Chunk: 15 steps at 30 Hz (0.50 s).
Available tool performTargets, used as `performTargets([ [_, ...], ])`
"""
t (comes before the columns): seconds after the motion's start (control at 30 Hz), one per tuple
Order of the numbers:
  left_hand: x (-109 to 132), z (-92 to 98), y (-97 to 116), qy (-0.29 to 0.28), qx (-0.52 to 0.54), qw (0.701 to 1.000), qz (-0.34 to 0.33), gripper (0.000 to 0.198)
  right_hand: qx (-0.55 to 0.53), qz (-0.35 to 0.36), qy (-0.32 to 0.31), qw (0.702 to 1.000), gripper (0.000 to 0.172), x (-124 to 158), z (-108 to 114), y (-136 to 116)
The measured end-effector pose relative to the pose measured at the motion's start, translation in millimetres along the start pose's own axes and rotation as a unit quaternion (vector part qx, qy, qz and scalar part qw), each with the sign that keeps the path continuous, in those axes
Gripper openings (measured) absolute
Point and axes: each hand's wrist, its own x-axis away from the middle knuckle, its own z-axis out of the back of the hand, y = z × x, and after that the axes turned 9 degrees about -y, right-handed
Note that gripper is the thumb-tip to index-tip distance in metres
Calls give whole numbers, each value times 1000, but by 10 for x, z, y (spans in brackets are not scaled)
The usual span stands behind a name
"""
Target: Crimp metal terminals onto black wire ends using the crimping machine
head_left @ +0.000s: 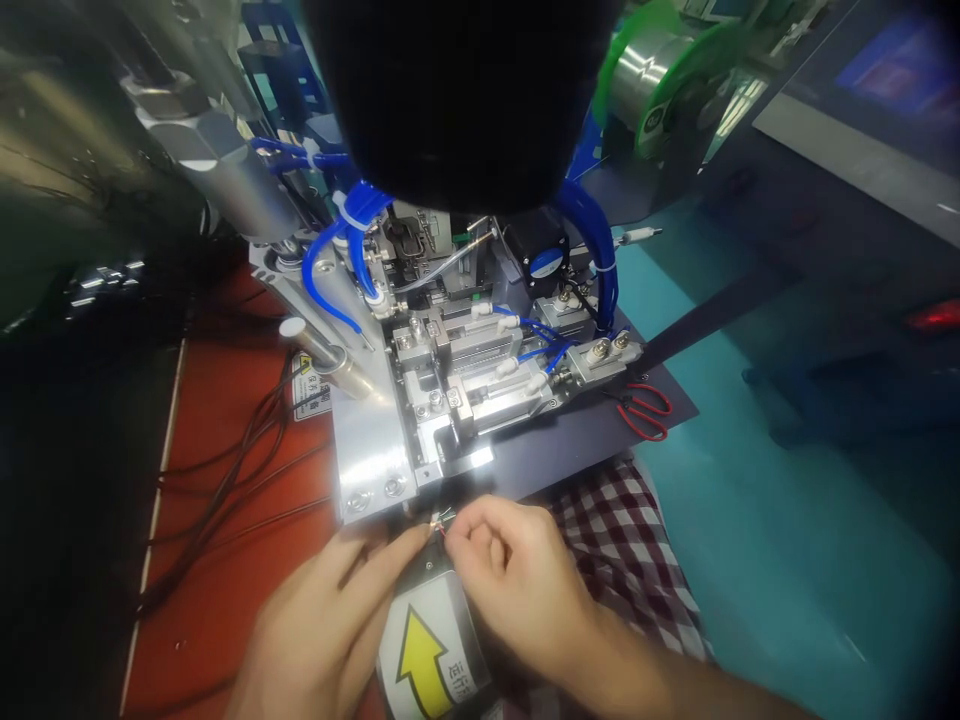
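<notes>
In front of the machine's near edge, my left hand (322,610) is closed, its fingertips at a small whitish piece with thin wires (439,524). My right hand (517,565) pinches thumb against forefinger at the other side of these wires, one of which looks reddish. The piece is too small to tell exactly what it is. Beneath both hands lies a guide plate with a yellow arrow label (421,655). Just beyond the fingers stands the metal machine (480,390), with clamps and slides.
Blue air hoses (600,250) loop over the machine, and a large black cylinder (457,100) hangs above. Red-handled scissors (649,410) lie at the plate's right edge. Dark cables (240,470) cross the orange-red table (217,580). A green wire spool (652,75) stands at the back right.
</notes>
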Motion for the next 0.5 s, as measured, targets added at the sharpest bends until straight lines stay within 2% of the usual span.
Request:
performTargets([
  [0.07,-4,-5,-13,7,3,1000,-13,32,110,82,33,990,17,-4,41,-41],
  [0.13,-5,-13,-25,12,4,1000,-19,33,165,125,42,977,17,-19,88,-66],
  [0.2,-3,-23,-30,16,8,1000,-17,34,152,112,19,982,17,-46,127,-72],
  [0.33,4,-35,-25,18,7,1000,-18,34,56,49,-40,996,14,-118,165,-34],
  [0.5,6,-20,5,5,-23,1000,4,33,-48,17,-80,995,9,-197,171,64],
])
